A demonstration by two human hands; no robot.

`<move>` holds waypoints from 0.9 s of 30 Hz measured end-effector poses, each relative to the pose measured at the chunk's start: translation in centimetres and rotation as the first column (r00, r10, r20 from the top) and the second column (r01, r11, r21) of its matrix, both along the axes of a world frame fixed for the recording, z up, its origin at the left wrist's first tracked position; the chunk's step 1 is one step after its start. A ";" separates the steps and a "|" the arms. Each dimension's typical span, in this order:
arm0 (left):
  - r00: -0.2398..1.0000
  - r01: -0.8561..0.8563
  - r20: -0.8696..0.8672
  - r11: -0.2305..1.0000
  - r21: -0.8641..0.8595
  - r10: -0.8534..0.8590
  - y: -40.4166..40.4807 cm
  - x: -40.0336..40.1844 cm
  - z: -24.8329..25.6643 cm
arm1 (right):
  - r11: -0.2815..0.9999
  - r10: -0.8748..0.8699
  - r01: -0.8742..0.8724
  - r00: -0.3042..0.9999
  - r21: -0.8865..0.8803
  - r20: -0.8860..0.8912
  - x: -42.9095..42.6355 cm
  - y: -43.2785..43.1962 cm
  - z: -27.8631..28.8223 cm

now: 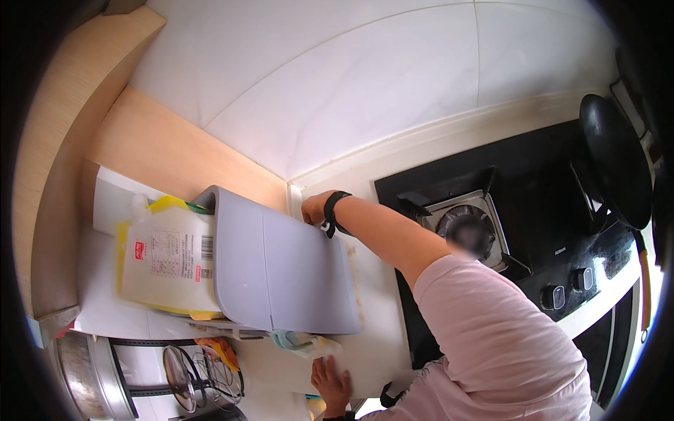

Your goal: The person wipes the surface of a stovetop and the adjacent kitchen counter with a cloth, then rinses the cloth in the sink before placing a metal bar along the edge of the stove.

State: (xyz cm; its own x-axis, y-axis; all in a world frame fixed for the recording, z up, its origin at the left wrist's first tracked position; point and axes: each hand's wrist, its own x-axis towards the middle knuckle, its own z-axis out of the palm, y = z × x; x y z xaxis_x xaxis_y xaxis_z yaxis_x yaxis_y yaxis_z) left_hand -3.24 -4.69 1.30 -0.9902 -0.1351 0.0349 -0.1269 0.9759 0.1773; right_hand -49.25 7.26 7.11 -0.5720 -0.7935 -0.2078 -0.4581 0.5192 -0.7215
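Note:
My right hand (315, 208), a black band on its wrist, reaches behind a grey-lavender plastic panel or cover (305, 273); its fingers are curled and partly hidden, so what they touch cannot be told. My left hand (331, 380) lies low on the pale counter (376, 363) near its front edge, fingers apart. Its fingertips are close to a whitish and light-green item (303, 342), possibly a cloth or brush, beside the panel's lower edge. A translucent plastic bag or pack (168, 258) with yellow edges and a printed label stands against the panel's left side.
A black gas hob (532, 210) with a burner (466, 231) and two knobs lies right of my right arm. A black wok (613, 158) is at its far side. A glass lid (179, 378), wire rack (218, 376) and steel pot (87, 376) are lower left. Wooden cabinet (63, 105) overhangs left.

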 end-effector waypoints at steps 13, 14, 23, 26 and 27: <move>0.999 0.044 -0.006 0.997 -0.071 -0.044 0.0 0.0 -0.5 | 0.918 -0.170 0.020 0.922 -0.396 -0.347 -3.6 -3.6 -5.5; 0.999 0.044 -0.002 0.997 -0.064 -0.044 0.1 -0.2 -0.4 | 0.935 -0.089 -0.014 0.958 -0.354 -0.273 -3.6 -3.6 -5.5; 0.996 0.076 -0.038 0.994 -0.081 -0.080 0.7 -0.9 0.5 | 0.995 0.042 -0.042 0.999 -0.088 -0.007 -3.5 0.0 -1.7; 0.996 0.064 -0.051 0.994 -0.091 -0.069 0.3 -0.3 0.4 | 0.987 0.153 -0.150 0.987 0.062 -0.055 -0.5 0.6 -2.4; 0.995 0.074 -0.055 0.994 -0.083 -0.078 0.4 -0.5 0.5 | 0.992 0.115 -0.106 0.984 0.066 -0.140 -0.2 0.6 -3.2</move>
State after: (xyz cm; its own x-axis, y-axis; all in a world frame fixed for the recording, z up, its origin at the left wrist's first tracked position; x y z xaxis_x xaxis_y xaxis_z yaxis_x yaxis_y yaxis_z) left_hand -3.76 -4.25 1.82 -0.9935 -0.0538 0.1006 -0.0435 0.9938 0.1021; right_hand -49.49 7.87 3.87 -0.5086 -0.8425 -0.1775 -0.6110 0.4985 -0.6149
